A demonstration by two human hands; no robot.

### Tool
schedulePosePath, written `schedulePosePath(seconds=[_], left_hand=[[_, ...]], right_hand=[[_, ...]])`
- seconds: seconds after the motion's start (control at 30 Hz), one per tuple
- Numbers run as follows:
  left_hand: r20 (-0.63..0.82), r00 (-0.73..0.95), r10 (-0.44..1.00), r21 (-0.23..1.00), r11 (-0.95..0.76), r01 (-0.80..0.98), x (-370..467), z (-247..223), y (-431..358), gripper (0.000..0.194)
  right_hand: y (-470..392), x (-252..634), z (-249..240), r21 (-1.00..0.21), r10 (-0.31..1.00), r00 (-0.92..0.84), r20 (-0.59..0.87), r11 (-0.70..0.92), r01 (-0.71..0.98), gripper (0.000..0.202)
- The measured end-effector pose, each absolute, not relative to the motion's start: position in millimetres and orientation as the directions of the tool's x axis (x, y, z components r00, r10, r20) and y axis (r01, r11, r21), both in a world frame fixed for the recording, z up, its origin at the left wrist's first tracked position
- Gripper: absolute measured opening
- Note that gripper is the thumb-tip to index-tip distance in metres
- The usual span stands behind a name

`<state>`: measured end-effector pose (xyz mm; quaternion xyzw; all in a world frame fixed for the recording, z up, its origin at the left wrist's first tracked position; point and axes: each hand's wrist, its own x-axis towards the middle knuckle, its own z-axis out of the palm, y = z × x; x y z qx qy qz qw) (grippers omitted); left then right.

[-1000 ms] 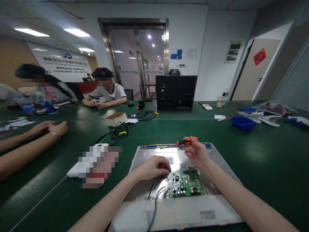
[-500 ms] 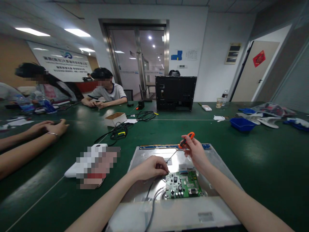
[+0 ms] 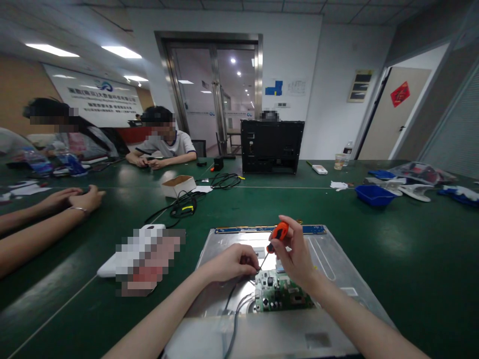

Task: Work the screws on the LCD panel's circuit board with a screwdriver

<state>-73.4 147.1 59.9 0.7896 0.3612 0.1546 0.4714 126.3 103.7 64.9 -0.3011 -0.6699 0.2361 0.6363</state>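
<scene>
A silver metal panel (image 3: 333,264) lies on the green table, with a thin blue board strip (image 3: 239,230) along its far edge. On the panel sits a green circuit board (image 3: 279,294) with grey cables (image 3: 236,324) at its left. My right hand (image 3: 294,249) grips an orange and black screwdriver (image 3: 279,233), whose tip points down to the board's upper left corner. Beside that corner my left hand (image 3: 241,262) is closed, fingertips pinched together; what they hold, if anything, is hidden.
Black cables (image 3: 183,207) and an open white box (image 3: 178,186) lie beyond the panel to the left. A white object (image 3: 112,262) is nearer. A black monitor casing (image 3: 272,147) stands behind, a blue tray (image 3: 374,195) at right. Another person's hands (image 3: 86,199) are at left.
My right hand has turned the screwdriver steeper and brought its tip down to the board's corner by my left fingertips. My left hand has hardly moved.
</scene>
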Motion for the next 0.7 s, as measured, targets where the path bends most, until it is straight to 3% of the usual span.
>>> schedulePosePath(seconds=[0.23, 0.7], left_hand=[[-0.114, 0.678, 0.726, 0.861, -0.269, 0.432, -72.7, 59.5, 147.7, 0.007], [-0.106, 0.672, 0.733, 0.861, -0.271, 0.431, -73.1, 58.2, 147.3, 0.008]], right_hand=[[110.6, 121.8, 59.0, -0.542, 0.583, -0.056, 0.810, 0.783, 0.306, 0.035], [114.7, 119.0, 60.7, -0.544, 0.589, -0.070, 0.805, 0.780, 0.309, 0.033]])
